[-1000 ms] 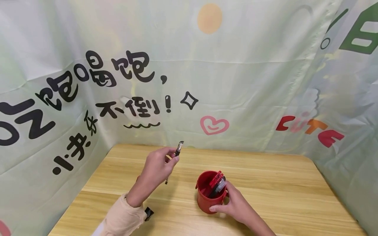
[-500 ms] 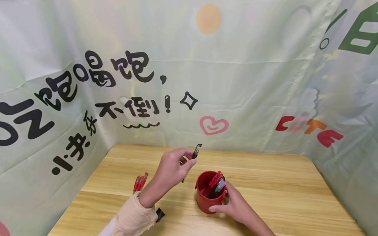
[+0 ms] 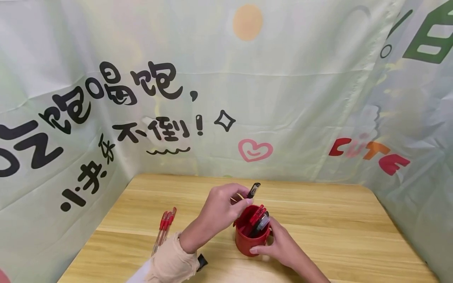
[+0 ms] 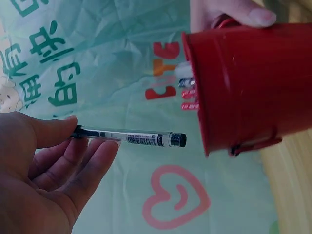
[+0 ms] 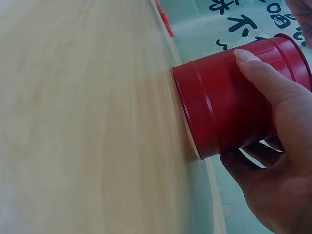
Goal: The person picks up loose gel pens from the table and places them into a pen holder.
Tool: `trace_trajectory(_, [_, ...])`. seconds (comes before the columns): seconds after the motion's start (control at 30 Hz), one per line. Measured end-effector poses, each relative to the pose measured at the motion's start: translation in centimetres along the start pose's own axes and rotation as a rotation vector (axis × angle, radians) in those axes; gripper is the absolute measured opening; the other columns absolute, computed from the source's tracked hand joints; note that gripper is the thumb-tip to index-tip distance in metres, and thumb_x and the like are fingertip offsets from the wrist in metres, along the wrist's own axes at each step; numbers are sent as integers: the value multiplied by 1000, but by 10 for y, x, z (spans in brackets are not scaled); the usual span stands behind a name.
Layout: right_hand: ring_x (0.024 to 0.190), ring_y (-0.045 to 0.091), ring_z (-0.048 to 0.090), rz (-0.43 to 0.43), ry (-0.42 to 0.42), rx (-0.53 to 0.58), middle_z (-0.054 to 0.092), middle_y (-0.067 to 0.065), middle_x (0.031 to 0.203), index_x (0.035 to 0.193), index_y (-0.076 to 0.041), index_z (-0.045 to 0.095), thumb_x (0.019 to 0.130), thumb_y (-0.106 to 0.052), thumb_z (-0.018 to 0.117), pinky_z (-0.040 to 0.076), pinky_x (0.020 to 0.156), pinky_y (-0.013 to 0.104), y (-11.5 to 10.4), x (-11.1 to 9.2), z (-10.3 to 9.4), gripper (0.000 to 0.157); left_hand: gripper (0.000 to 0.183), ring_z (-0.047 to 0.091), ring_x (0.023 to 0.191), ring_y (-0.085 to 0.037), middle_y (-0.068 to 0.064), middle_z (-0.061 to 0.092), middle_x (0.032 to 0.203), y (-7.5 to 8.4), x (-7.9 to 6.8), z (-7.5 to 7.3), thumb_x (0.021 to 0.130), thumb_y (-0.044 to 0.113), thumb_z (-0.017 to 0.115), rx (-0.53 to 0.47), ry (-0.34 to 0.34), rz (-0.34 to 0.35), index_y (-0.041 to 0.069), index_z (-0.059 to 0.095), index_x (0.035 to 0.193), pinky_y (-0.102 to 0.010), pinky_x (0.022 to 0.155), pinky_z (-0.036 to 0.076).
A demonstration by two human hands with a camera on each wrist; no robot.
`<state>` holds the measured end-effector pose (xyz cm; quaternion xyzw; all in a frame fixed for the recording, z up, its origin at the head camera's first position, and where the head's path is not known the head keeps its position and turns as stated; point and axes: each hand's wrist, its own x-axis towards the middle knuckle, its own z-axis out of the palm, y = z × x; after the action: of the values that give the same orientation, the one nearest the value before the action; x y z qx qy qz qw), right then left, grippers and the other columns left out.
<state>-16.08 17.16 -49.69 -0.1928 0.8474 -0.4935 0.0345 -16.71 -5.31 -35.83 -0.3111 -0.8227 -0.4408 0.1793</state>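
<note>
My left hand (image 3: 223, 206) pinches a clear-barrelled black pen (image 4: 129, 136) near its capped end, just above the far left rim of a red metal bucket (image 3: 247, 243). In the left wrist view the pen's free end points at the bucket's mouth, with a gap between them. Red pens (image 3: 257, 214) and a dark pen with a clear cap (image 3: 263, 223) lean inside the bucket. My right hand (image 3: 283, 245) grips the bucket's right side, its thumb (image 5: 263, 78) along the wall. The bucket stands upright on the table.
Several red-capped clear pens (image 3: 164, 228) lie on the wooden table (image 3: 336, 220) beside my left forearm. A small black object (image 3: 202, 262) shows by the left cuff. Printed cloth (image 3: 301, 98) hangs behind and along both sides.
My left hand has carried the black pen rightward to the bucket's mouth. The red-capped pens on the table have come into view behind it. The right hand and bucket have stayed put.
</note>
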Motion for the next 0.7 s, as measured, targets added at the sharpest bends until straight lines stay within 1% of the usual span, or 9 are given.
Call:
trace_trajectory(0.2, [121,11,64,-22,-6,14,64,1,138,148,-20,45,74,-44,93,56,101,27,0,1,0,91,11,73,75,-5,-2,79,93,0,-1,12,92,15,79,-25,-53,6,8,77,100,-10,66,56])
trace_trajectory(0.33, [121,9,64,-38,-10,22,63,2,139,150,-21,43,75,-42,92,56,100,26,1,1,0,91,12,70,76,-1,-3,79,94,-3,-5,21,92,16,79,-33,-98,-2,8,77,101,-9,67,56])
trace_trajectory(0.43, [120,9,64,-38,-12,24,62,3,140,151,-21,43,76,-40,92,57,98,25,1,1,-1,91,12,68,76,3,-2,79,94,-6,-9,28,93,16,78,-19,-135,-6,8,77,102,-7,68,54])
trace_trajectory(0.53, [121,10,65,-29,-15,26,61,4,142,150,-20,43,76,-40,92,57,98,25,1,1,-1,91,13,68,77,4,-3,79,92,-10,-13,34,92,16,78,2,-164,0,8,78,102,-6,68,53])
trace_trajectory(0.7, [124,10,63,-34,-4,-6,59,5,146,151,-20,42,77,-46,90,57,100,26,1,0,-1,92,12,70,81,4,-2,81,91,-13,-16,42,92,18,79,55,-200,3,8,79,98,-2,70,51])
